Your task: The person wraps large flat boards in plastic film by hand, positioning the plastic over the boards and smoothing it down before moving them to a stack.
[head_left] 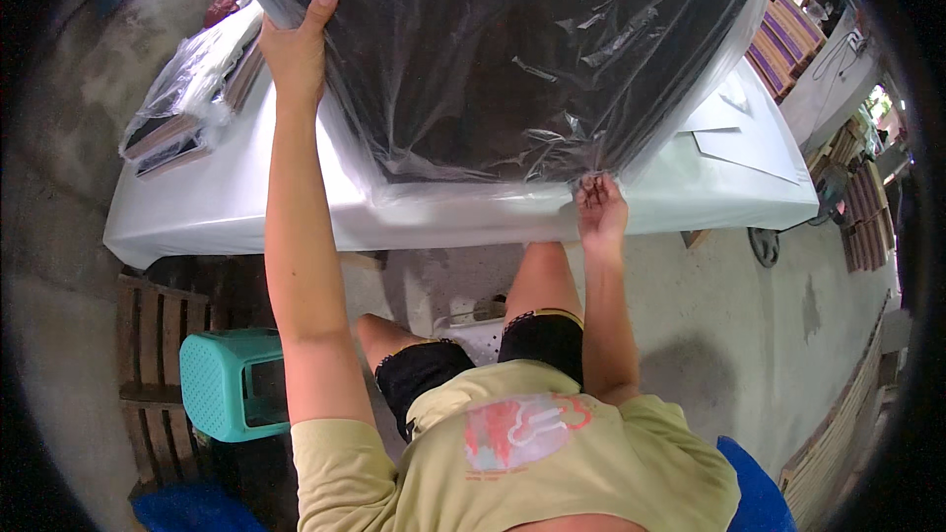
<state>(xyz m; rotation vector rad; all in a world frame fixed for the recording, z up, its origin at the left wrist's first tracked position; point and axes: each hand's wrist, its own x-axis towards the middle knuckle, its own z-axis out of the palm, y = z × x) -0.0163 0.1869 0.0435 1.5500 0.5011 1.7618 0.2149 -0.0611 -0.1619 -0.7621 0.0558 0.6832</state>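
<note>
Clear plastic [512, 74] extends ahead of the right hand [601, 209], which pinches its near edge. Left hand [298, 47], farther forward, grips its left side.

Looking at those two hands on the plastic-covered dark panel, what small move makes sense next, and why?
Perhaps draw the clear plastic film gently taut with the right hand: it pinches the film near the dark panel's lower right corner, where creases show. The left hand holds the left edge, which should help steady things.
</note>
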